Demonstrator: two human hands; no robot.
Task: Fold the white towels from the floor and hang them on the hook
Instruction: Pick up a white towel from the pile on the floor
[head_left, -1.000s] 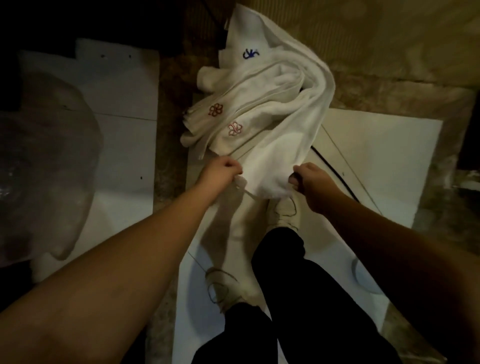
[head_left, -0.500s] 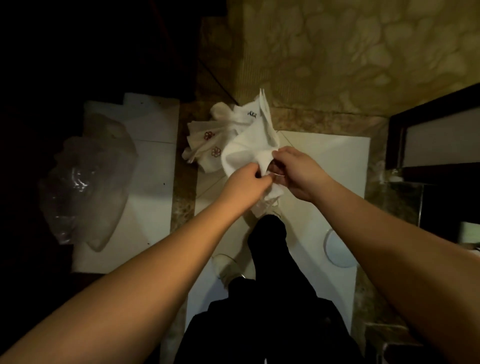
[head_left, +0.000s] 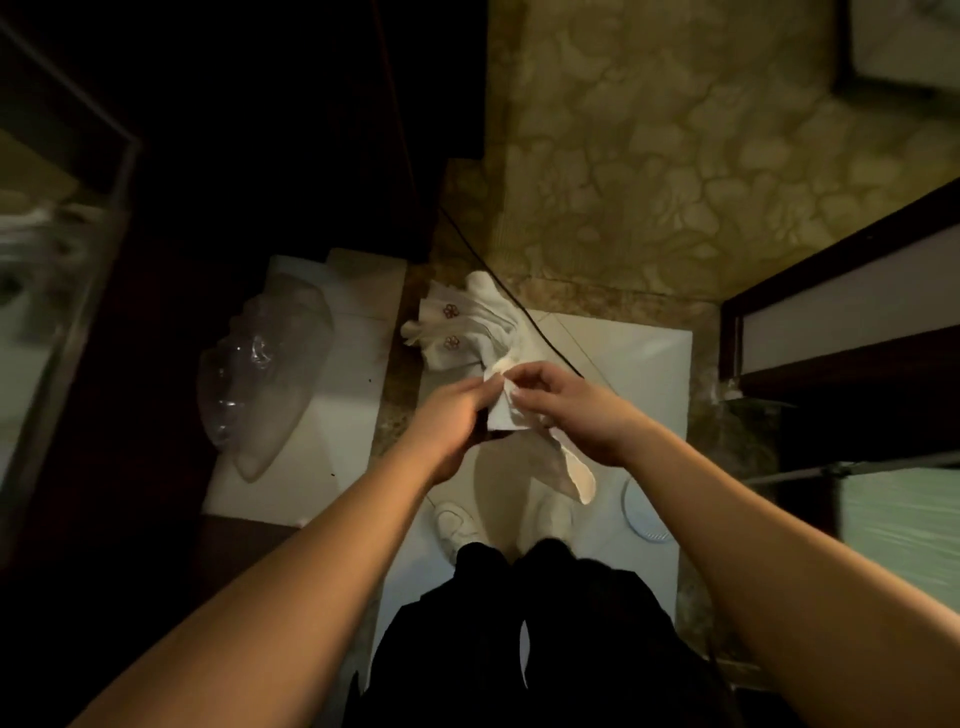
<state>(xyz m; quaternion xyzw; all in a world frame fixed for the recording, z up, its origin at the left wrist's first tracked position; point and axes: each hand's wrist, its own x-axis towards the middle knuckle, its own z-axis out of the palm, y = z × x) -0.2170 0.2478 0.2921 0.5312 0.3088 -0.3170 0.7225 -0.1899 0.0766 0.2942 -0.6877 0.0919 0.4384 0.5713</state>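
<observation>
I hold one white towel (head_left: 563, 462) up in front of me; it hangs down from my hands toward my shoes. My left hand (head_left: 457, 410) pinches its upper edge from the left. Close beside it, my right hand (head_left: 566, 405) pinches the same edge from the right. More white towels (head_left: 467, 332) with small red flower marks lie crumpled on the floor just beyond my hands. No hook is in view.
A clear plastic bag (head_left: 265, 384) lies on a white floor panel (head_left: 353, 426) at left. A black cable (head_left: 524, 317) crosses the floor past the towel pile. A dark-framed cabinet (head_left: 841, 322) stands at right, a patterned wall (head_left: 675, 156) ahead. A round drain cover (head_left: 641, 512) sits near my right foot.
I have stood up, lifting one towel off the pile. My hands came together on its edge, and the towel now hangs lower, clear of the pile on the floor.
</observation>
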